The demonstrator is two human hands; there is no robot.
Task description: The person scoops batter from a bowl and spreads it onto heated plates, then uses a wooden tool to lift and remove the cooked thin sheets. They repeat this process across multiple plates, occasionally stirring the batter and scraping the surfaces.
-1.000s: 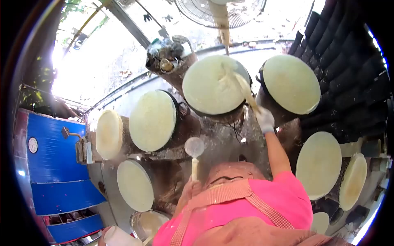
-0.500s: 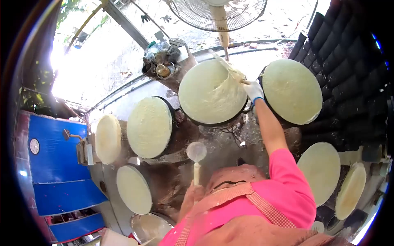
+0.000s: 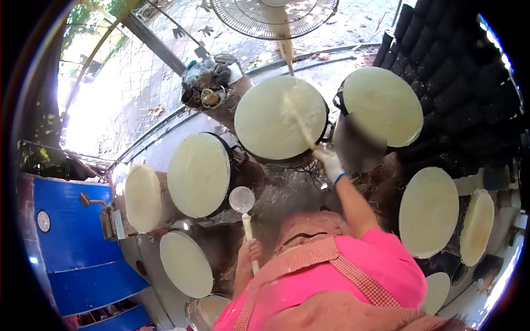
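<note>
Outdoors under a fan point(image 3: 274, 15), round steaming drums ring me on a spattered worktop point(image 3: 292, 190). My gloved right hand point(image 3: 329, 161) is clamped on a long flat stick point(image 3: 301, 124) whose axis runs up and left from the grip across the pale sheet on the far middle drum point(image 3: 279, 117). My left hand point(image 3: 247, 255) is closed on a ladle handle, its bowl point(image 3: 242, 199) pointing away, near the left drum point(image 3: 199, 175).

There is just one camera, on the person's head. It looks straight down from high up, so the round pans point(image 3: 280, 117) sit all around, and a fan point(image 3: 275, 15) is at the top.
</note>
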